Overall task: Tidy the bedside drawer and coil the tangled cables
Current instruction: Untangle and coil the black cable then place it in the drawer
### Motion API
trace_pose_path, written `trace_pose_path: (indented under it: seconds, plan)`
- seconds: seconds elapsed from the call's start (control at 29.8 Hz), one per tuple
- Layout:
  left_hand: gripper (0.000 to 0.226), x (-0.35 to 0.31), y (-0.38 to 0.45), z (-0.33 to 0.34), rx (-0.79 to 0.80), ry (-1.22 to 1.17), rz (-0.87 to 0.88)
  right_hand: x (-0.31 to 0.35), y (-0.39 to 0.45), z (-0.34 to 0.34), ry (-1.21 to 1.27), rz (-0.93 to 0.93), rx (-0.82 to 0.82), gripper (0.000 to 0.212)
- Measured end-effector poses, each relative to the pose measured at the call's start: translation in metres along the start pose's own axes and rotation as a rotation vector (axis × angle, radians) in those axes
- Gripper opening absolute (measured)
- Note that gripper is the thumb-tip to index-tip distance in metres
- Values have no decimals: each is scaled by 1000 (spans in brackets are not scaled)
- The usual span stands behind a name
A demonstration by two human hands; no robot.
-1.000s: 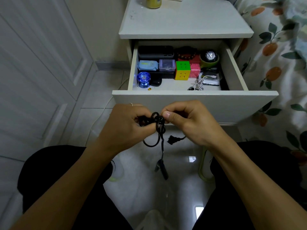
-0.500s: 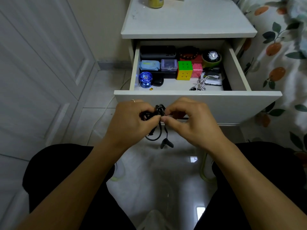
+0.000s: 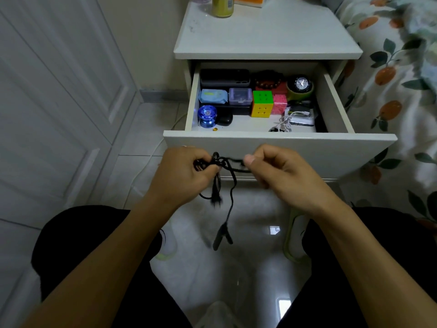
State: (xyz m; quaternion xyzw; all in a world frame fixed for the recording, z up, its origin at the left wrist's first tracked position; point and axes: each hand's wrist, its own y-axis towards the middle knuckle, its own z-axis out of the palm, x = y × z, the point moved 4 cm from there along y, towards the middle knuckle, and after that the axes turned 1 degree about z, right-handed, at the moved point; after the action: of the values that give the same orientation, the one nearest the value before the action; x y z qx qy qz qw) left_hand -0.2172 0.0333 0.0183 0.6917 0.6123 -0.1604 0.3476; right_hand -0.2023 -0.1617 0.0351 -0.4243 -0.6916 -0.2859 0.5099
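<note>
A: Status? 
B: Thin black tangled cable (image 3: 225, 166) held before the open white drawer (image 3: 279, 147); left hand (image 3: 186, 171) grips the bundle, right hand (image 3: 272, 169) pinches a strand.
A: Risk?
B: Pulling apart likely tightens the knot.

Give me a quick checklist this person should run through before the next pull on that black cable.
1. Left hand grips the bunched part of the black cable: ok.
2. Right hand pinches a strand pulled out sideways: ok.
3. Knot loosened: not ok, loops still cross between the hands.
4. Both plug ends hang free above the floor: ok.
5. Drawer open to take the coil: ok.
6. White cable in the drawer coiled: not ok, it lies tangled.
</note>
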Motion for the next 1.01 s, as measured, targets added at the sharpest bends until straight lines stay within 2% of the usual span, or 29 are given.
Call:
trace_pose_path:
  seconds: [0.13, 0.27, 0.37, 0.5, 0.54, 0.6, 0.67, 0.77, 0.84, 0.94, 1.01]
  plan:
    - [11, 15, 4, 1, -5, 42, -100, -4, -1, -16, 81, 19, -195, 48]
    - [12, 12, 1, 12, 30, 80, -149, -6, -1, -13, 169, 17, -142, 46]
    - [26, 7, -1, 17, 101, 50, -102, -10, 2, -8, 258, 91, -31, 26]
    - [20, -8, -1, 22, 129, 107, 17, -23, -4, -13, -9, 227, 21, 21]
    - [19, -8, -2, 23, 129, 112, 22, -21, -4, -12, -105, 223, 30, 19]
    - [18, -9, -4, 26, 134, 109, 47, -17, -5, -12, -291, 168, 23, 30]
    - [18, -10, -5, 28, 124, 90, 63, -13, -5, -13, -341, 93, -21, 37]
    - [22, -7, -5, 30, 84, 18, 5, -10, -6, -17, -197, -3, -94, 36]
    - [24, -5, -4, 31, 66, -5, -33, -11, -4, -15, -60, -37, -87, 36]
    - [22, -4, -2, 31, 39, -57, -97, -17, -1, -8, 167, 15, -42, 36]
    - [24, -4, -1, 30, 37, -97, -119, -19, -1, -5, 422, 35, -26, 41]
